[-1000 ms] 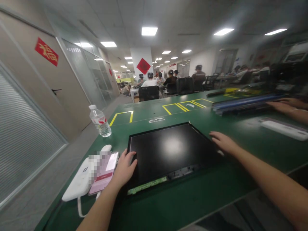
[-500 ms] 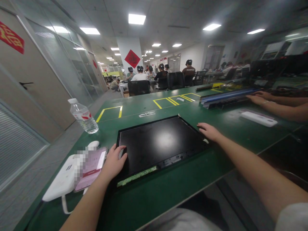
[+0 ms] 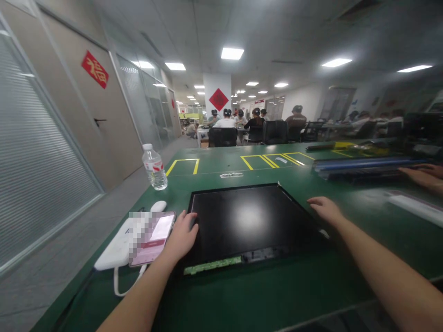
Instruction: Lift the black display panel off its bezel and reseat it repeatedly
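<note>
A black flat display panel [image 3: 224, 221] lies face up on the green table [image 3: 270, 295], a strip of green circuit board [image 3: 212, 265] along its near edge. My left hand [image 3: 183, 234] rests at the panel's left edge, thumb and forefinger apart over the frame; a small dark grey patch between them is too unclear to name. Beyond the panel's right edge, my right hand [image 3: 325, 210] hovers with fingers stretched out and nothing in them. A small white tab [image 3: 324, 234] shows at the panel's near right corner.
Left of the panel are a phone [image 3: 162, 230], a white device with a cable [image 3: 114, 246], a white mouse-like object [image 3: 158, 206] and a water bottle [image 3: 155, 168]. At right, a co-worker's hands [image 3: 422, 175] touch long blue-and-silver strips [image 3: 367, 162]. Yellow tape [image 3: 183, 160] marks the far tabletop.
The view has swung left and upward, so the table's contents sit further right and lower. My right hand is slightly further from the panel's edge; my left stays at its edge.
</note>
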{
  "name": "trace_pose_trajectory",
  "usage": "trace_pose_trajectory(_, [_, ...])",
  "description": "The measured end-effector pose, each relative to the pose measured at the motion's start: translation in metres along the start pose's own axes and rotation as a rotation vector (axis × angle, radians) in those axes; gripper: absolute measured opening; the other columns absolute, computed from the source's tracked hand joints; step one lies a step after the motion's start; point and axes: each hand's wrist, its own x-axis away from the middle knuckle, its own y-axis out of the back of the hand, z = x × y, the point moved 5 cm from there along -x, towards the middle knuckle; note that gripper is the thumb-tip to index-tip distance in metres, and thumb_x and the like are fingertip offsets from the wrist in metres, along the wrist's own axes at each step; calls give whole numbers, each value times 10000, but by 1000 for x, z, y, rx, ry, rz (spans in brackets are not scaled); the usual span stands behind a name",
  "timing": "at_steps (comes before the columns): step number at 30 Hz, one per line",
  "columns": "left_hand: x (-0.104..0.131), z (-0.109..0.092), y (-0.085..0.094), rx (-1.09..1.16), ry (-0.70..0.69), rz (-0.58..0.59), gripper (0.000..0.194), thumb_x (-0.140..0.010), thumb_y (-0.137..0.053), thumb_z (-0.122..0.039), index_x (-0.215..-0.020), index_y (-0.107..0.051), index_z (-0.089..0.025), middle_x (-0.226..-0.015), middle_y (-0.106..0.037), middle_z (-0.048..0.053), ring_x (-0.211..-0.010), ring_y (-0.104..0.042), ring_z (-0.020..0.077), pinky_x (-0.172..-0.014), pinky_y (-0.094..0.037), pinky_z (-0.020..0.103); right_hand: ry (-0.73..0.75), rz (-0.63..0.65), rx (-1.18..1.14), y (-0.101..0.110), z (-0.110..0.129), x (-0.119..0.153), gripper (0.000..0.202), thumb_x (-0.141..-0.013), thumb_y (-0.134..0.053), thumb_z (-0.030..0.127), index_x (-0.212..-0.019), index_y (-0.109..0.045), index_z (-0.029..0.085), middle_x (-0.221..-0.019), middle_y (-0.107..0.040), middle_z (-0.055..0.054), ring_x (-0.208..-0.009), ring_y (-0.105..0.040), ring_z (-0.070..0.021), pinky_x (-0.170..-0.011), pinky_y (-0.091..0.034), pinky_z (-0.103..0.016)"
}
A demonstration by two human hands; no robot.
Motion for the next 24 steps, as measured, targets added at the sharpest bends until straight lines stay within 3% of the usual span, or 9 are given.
trace_pose_trajectory(5, [5,-20,-3,-202,11,25,407,-915,-462,-327,-1229,-625,-125,-1415,-529,238,-1284,-540,365,-1070,-395,503,-167,15,-114,-12,9,-40,308,-663,-531,278,-838,-774,207,-798,-758,-82,-758,-706,-262,-722,-544,-352])
trace_pose_trajectory(8, [10,-25,-2,-245,59,26,441,-903,-463,-324,-1281,-605,-146,-1481,-478,244,-1276,-545,395,-1024,-429,537,-120,64,-256,-24,36,-38,344,-665,-542,328,-909,-759,220,-811,-761,-81,-772,-713,-263,-703,-546,-347])
trace_pose_trajectory(11, [16,-22,-1,-187,48,29,468,-891,-482,-329,-1304,-615,-153,-1512,-463,222,-1349,-489,386,-1090,-386,539,-58,108,-326,-34,54,-22,410,-651,-579,435,-966,-741,228,-877,-765,-75,-821,-718,-277,-718,-555,-357])
trace_pose_trajectory(15, [26,-11,4,-35,56,3,446,-854,-553,-334,-1271,-666,-223,-1553,-437,165,-1388,-457,364,-1118,-382,540,-90,126,-421,-39,47,-5,464,-602,-616,533,-948,-743,251,-889,-765,-78,-831,-726,-297,-705,-573,-363])
trace_pose_trajectory(19, [34,-6,7,57,53,-30,429,-822,-595,-294,-1240,-693,-291,-1547,-466,89,-1378,-477,338,-1114,-411,505,-119,157,-456,-46,31,1,429,-573,-641,546,-919,-752,318,-749,-742,-47,-652,-704,-312,-560,-570,-408])
trace_pose_trajectory(24, [38,-8,9,82,85,-25,412,-821,-602,-307,-1217,-711,-336,-1548,-467,44,-1405,-439,331,-1131,-395,492,-179,157,-463,-49,22,6,346,-622,-616,548,-862,-759,343,-666,-716,-46,-591,-688,-315,-501,-556,-420])
